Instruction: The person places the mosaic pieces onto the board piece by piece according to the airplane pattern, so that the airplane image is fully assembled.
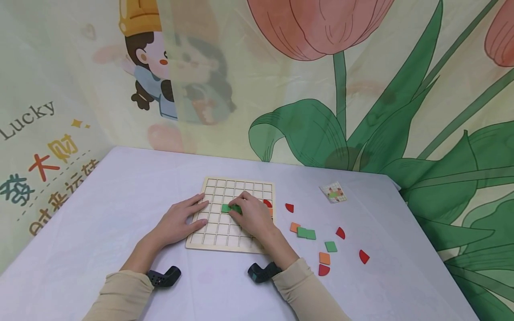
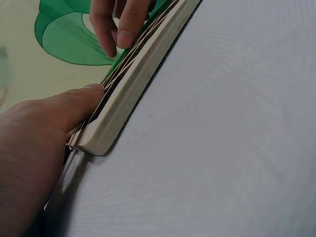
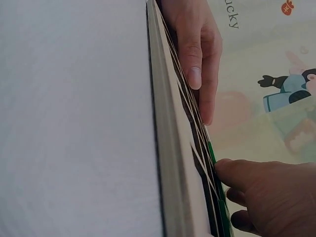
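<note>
A square wooden grid board point(image 1: 225, 249) lies on the table in the head view. My left hand point(image 1: 178, 223) rests on its left edge, fingers spread. Over the middle of the grid, my right hand point(image 1: 254, 215) has its thumb and fingertips at a green square tile point(image 1: 237, 208), seemingly pinching it; the fingers partly cover it. Just left of that tile, another green square point(image 1: 225, 208) sits in a cell. A red quarter-circle piece point(image 1: 267, 203) and an orange square point(image 1: 271, 212) lie near the board's right side, partly behind the right hand.
Right of the board are scattered loose pieces: green squares point(image 1: 310, 234), orange squares point(image 1: 324, 258) and red quarter-circles point(image 1: 364, 256). A small pattern card point(image 1: 333, 192) lies farther back. A printed cloth backdrop point(image 1: 225, 133) rises behind the white-covered table point(image 1: 217, 294).
</note>
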A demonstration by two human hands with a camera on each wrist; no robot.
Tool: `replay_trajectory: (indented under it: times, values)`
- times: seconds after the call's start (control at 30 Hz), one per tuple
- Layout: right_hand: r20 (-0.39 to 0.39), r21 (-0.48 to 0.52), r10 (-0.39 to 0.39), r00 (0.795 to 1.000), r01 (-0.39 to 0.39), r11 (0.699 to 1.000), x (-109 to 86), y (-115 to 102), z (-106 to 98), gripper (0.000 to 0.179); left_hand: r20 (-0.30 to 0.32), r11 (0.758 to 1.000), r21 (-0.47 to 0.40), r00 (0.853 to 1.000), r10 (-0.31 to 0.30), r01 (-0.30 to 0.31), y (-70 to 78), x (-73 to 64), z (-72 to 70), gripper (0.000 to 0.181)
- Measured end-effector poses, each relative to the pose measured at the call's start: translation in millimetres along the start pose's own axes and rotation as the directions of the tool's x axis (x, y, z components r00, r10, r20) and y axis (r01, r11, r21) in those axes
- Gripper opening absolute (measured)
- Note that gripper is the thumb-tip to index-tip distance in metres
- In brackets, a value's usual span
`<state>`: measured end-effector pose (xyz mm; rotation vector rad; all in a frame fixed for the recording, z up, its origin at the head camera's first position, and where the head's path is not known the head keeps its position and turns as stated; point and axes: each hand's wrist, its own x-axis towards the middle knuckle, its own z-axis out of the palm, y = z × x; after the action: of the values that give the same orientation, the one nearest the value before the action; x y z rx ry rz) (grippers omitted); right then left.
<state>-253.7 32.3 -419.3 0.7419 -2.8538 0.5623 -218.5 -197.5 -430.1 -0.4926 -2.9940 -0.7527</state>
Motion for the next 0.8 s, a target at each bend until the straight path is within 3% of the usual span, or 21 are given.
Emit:
replay_trajectory:
  times: [0.5,0.8]
  values:
    - [0.033,-0.044,-0.006,0.999,0.007,0.999,0.1,-1.2,-1.1,0.029,-0.016,1.0,0.004,1.0,0.007,-0.007,0.5,0.7,0.4,0.059]
    - [0.025,-0.033,-0.003,1.0,0.004,0.999,0.2,-0.8,-0.9,0.026,-0.013,1.0,0.005,1.0,0.001,-0.001,0.5,0.3,0.3,0.059]
